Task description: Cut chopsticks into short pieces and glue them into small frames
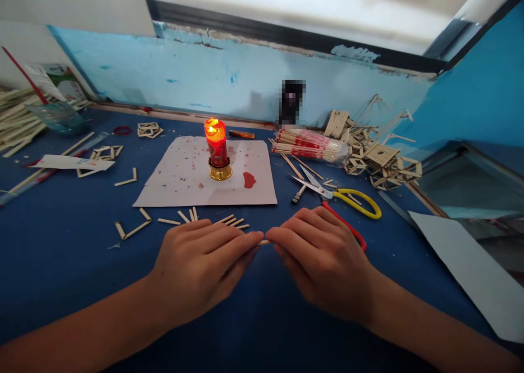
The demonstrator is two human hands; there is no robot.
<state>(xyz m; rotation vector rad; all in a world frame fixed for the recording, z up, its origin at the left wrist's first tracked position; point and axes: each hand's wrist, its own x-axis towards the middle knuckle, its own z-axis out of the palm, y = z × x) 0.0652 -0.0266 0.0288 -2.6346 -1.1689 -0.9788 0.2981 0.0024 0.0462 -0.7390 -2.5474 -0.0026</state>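
Note:
My left hand (pixel 200 258) and my right hand (pixel 321 258) meet fingertip to fingertip low over the blue table. Both pinch one thin wooden stick (pixel 265 242), of which only a short pale piece shows between the fingers. Beyond my left hand lie several cut stick pieces (pixel 233 220), partly covered by its knuckles. Three short sticks joined in an open shape (pixel 137 231) rest to the left. Past my right hand are scissors (pixel 323 190) with one yellow and one red handle, blades apart; my hand hides part of the red handle.
A lit red candle (pixel 218 148) in a gold holder stands on white paper (pixel 180 171) with a red wax spot. Bundled sticks (pixel 309 145) and stick frames (pixel 380 157) lie at the back right. Far left are a glass bowl (pixel 57 117) and loose long sticks (pixel 20 116).

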